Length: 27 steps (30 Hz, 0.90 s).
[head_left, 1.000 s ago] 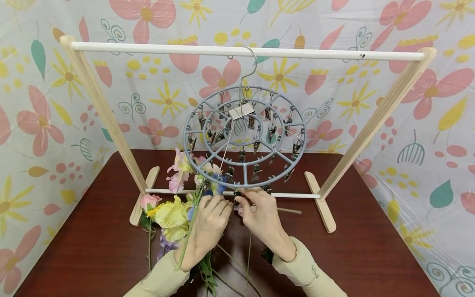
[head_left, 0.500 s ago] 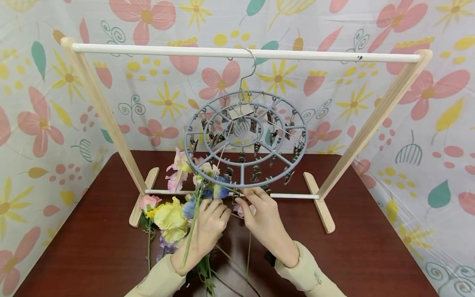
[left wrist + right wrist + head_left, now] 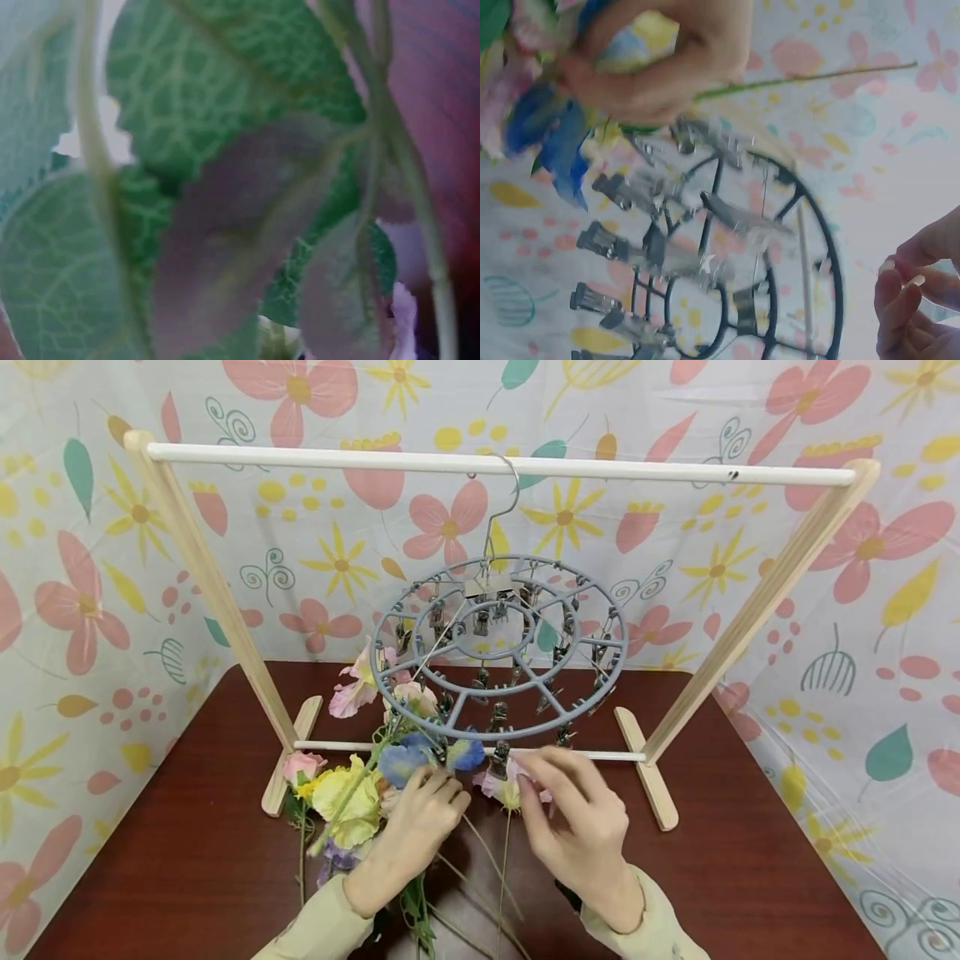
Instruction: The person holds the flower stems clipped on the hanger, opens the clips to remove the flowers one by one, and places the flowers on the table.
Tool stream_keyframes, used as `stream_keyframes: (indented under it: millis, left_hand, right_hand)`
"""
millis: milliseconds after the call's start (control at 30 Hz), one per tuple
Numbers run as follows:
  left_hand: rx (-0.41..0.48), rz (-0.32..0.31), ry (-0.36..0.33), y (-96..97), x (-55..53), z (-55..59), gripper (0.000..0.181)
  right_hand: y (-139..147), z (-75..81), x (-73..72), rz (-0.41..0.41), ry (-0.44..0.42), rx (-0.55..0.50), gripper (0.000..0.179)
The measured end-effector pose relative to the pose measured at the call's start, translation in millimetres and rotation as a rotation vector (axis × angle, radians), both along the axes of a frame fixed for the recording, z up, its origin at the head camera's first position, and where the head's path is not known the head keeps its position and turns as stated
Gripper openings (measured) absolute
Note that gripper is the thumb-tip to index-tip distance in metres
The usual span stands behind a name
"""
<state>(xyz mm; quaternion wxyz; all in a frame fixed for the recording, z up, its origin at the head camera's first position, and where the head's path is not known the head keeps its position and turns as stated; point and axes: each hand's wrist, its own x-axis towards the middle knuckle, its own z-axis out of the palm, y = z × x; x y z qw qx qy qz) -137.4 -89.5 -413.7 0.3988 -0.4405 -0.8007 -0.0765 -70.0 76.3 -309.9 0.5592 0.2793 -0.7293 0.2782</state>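
My left hand (image 3: 412,831) pinches a blue artificial flower (image 3: 403,760) by its stem, just below the round clip hanger (image 3: 495,731). In the right wrist view that stem (image 3: 817,78) sticks out past the left hand (image 3: 667,71). A pale pink flower (image 3: 497,787) hangs head up from a metal clip (image 3: 500,760) at the hanger's front. Beside it is my right hand (image 3: 581,835), its fingers loosely bent with nothing visible between them. Pink blooms (image 3: 354,693) hang at the hanger's left side. Green leaves (image 3: 225,82) fill the left wrist view.
The hanger hooks over the white top bar (image 3: 337,458) of a wooden stand. A yellow flower (image 3: 348,806) and a pink rose (image 3: 302,767) lie on the dark red table (image 3: 750,860) at the left, with several stems near the front. A patterned cloth (image 3: 675,410) hangs behind.
My right hand has let go at the hanger's front clip and moved right and slightly down. The hanger has turned and tilted flatter, bringing the pale pink flower into view.
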Motion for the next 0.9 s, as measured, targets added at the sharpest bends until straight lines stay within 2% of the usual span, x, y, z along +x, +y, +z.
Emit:
stream_keyframes:
  millis: [167,333,600,767,900]
  left_hand:
    - [-0.065,-0.018,-0.060,-3.8,1.4,-3.5,0.019]
    - [-0.120,-0.018,-0.103,-6.3,2.4,-6.4,0.018]
    - [-0.233,-0.007,-0.136,-8.3,3.9,-8.1,0.018]
    - [-0.268,-0.046,-0.200,-9.7,5.1,-9.6,0.013]
    - [-0.281,-0.082,-0.220,-11.2,5.5,-9.2,0.023]
  right_hand:
    - [8.9,1.4,-3.3,-0.062,-0.032,-0.048,0.024]
    - [14.2,-2.8,-6.4,-0.063,-0.044,-0.069,0.024]
    - [14.5,-3.9,-6.5,-0.078,0.037,-0.078,0.024]
    - [13.0,-1.7,-5.0,-0.057,0.066,-0.087,0.024]
    - [11.5,1.1,-5.5,-0.049,0.092,-0.097,0.023]
